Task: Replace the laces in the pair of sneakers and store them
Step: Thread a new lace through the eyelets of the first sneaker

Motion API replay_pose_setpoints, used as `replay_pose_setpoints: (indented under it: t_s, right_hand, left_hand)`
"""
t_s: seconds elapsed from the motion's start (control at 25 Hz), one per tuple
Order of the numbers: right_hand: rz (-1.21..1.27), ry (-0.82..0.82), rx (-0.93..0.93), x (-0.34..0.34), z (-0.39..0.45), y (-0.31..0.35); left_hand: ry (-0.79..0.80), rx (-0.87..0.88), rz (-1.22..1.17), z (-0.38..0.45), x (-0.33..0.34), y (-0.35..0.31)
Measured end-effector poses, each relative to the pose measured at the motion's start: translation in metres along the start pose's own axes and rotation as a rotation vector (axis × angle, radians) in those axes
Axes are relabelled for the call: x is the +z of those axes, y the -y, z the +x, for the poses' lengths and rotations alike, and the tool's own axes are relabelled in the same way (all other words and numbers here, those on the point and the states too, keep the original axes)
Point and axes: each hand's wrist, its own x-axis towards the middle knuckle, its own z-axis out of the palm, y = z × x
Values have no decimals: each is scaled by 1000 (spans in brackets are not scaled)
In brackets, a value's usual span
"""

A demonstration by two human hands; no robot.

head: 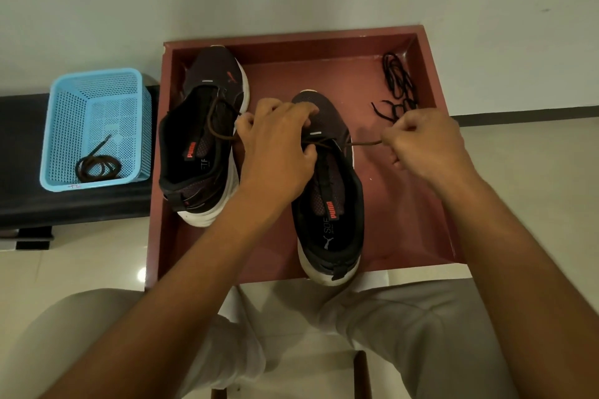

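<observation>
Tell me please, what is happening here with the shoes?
A person sits at a red tray that holds two dark sneakers. The right hand pulls a brown lace sideways out of the near sneaker, and the left hand steadies it. Black laces lie in the tray corner; another brown lace lies in the blue basket.

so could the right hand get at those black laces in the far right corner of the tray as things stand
Probably yes: the black laces lie loose just beyond the right hand, nothing between them. But that hand pinches the brown lace and would have to drop it first.
</observation>
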Motion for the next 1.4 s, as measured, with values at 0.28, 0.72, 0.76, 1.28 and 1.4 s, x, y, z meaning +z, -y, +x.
replay_pose_setpoints:
  t_s: [0.28,0.72,0.76,1.28,1.4]
  right_hand:
    - [-109,181,-413,21,-12,20]
    - [-199,11,-42,-3,4,1]
    - [-242,43,-45,-3,2,-1]
    - [-52,165,-284,11,-7,18]
    - [-141,49,-120,1,2,6]
  left_hand:
    - [77,29,67,0,-4,4]
    - [144,37,46,0,-7,5]
    - [143,37,32,0,-7,6]
    - [186,58,-40,2,-10,13]
    - [187,64,-34,1,-10,13]
